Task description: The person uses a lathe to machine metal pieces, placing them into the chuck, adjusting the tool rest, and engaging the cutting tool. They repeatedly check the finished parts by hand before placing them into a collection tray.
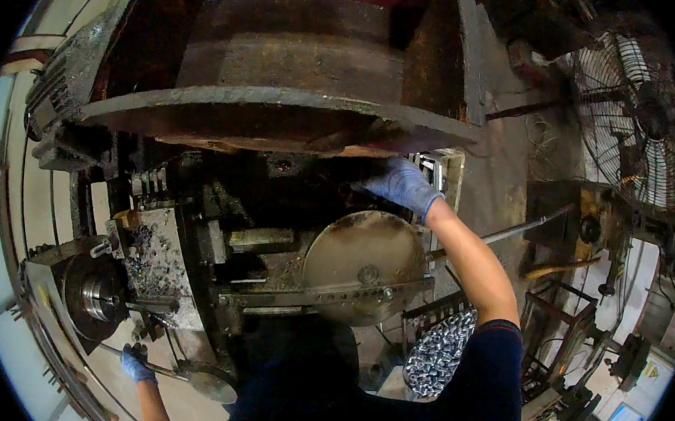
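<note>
Left grip (137, 366), gloved in pale blue, appears curled around a slim handle (163, 370) at the machine's lower left, though the fingers are small and darkly soiled in this view; the handle runs across the hand, its inner end meeting a small wheel (213, 383). Right grip (403, 185), in a matching glove, reaches beneath the front lip of a large metal bin (283, 99), fingers pointing left into shadow; whether they are clasped on anything or free cannot be told. The step in hand looks like tending the machine, one hand at the control and the other at the dark space under the bin. The next move seems to call for a steady hold on the handle and a careful right hand, with its forearm passing close to a broad disc (362, 247). That disc sits below and to the left of the right hand, apart from its fingers, with a drilled bar (324, 294) crossing its lower part. Just right of the same hand is a box (457, 180) with bright metal in it. Above the left hand is a round chuck (99, 297), and beyond it a plate (188, 311) strewn with metal chips (147, 248). Shiny parts (438, 357) lie heaped by the worker's right sleeve (491, 370); a caged fan (642, 107) stands at far right.
</note>
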Available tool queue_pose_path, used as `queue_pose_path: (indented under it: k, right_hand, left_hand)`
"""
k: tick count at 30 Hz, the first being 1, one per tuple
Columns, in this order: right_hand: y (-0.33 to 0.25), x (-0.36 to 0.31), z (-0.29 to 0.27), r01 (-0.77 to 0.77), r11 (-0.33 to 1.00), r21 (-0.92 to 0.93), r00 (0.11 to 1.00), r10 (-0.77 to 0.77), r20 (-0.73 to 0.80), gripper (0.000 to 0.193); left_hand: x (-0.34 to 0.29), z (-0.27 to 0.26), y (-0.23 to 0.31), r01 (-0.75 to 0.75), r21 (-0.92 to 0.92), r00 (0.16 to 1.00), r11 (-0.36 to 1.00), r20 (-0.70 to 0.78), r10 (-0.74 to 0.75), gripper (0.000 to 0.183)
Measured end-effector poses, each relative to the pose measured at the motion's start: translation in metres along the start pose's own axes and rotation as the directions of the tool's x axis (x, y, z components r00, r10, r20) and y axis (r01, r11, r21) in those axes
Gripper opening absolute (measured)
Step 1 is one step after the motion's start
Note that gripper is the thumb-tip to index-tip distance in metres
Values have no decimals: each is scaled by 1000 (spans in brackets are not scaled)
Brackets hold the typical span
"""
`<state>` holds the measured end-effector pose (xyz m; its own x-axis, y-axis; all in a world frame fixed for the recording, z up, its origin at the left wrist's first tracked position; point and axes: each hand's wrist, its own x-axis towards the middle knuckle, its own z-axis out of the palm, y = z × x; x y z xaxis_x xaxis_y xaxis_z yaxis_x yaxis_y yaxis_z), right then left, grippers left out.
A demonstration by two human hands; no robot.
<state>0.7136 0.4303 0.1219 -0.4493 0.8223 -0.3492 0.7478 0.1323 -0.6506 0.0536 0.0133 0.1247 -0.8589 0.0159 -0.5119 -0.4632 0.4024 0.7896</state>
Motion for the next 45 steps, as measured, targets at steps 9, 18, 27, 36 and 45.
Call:
queue_pose_path:
  k: [9, 18, 27, 36, 45]
  right_hand:
    - [-18, -4, -13, 20, 716, 698, 992, 73, -103, 60]
    - [-38, -7, -23, -111, 762, 638, 988, 156, -13, 60]
    - [-60, -25, -19, -195, 719, 667, 965, 261, 1, 50]
    - [-32, -52, -21, -243, 608, 756, 910, 413, -39, 35]
    - [-114, -182, -53, 322, 885, 336, 577, 98, -811, 35]
  left_hand:
    - [5, 2, -3, -26, -30, 1000, 999, -3, 26, 20]
    - [-11, 13, 3, -46, -61, 999, 997, -2, 46, 16]
    - [12, 8, -6, -97, -127, 992, 987, 73, 106, 21]
    - [-5, 18, -5, -103, -268, 978, 958, 150, 147, 22]
    - [23, 31, -14, -64, -371, 961, 926, 227, 158, 23]
